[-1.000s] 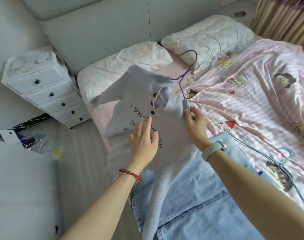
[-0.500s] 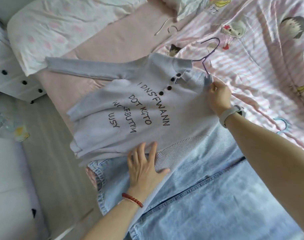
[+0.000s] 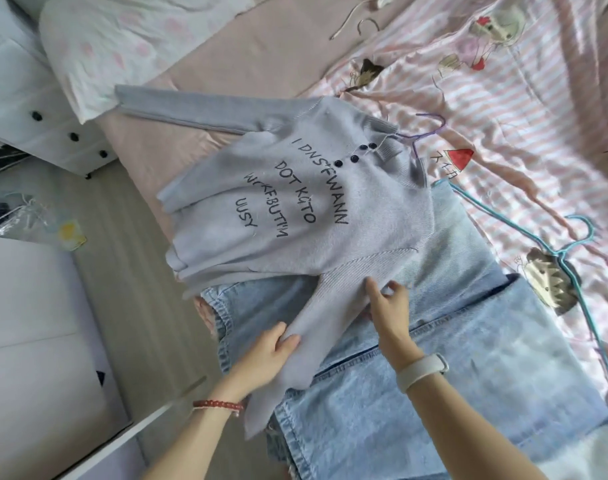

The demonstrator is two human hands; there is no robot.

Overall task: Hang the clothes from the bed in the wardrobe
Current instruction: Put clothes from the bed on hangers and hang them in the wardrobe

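At the upper left of the frame stands a white drawer unit [image 3: 36,112] with dark knobs; beside it lies a pillow [image 3: 129,39] at the head of the bed.

Left of centre, low in the frame, the left hand [image 3: 264,358] pinches the near sleeve of the grey sweater [image 3: 295,202], thumb over the knit and fingers curled beneath. The sweater lies flat across the middle of the frame, its lower part over the denim garment [image 3: 451,393] — the purple hanger [image 3: 427,133] is already through the collar, only its hook showing. Just right of the left hand, the right hand [image 3: 389,313] rests on the same sleeve near the armpit, fingers loosely bent and pressing rather than gripping.

The step in hand looks like straightening the sweater on its hanger. Next, probably: take the hook and lift the garment clear for the wardrobe, not in view.

The chest print reads roughly "I DNSFWANN / DOT KŪTO / WCKFBUTI'M / UUSY" — I see no brand label.

Further right, a blue hanger [image 3: 551,251] lies spare on the striped cartoon-print quilt [image 3: 537,98].
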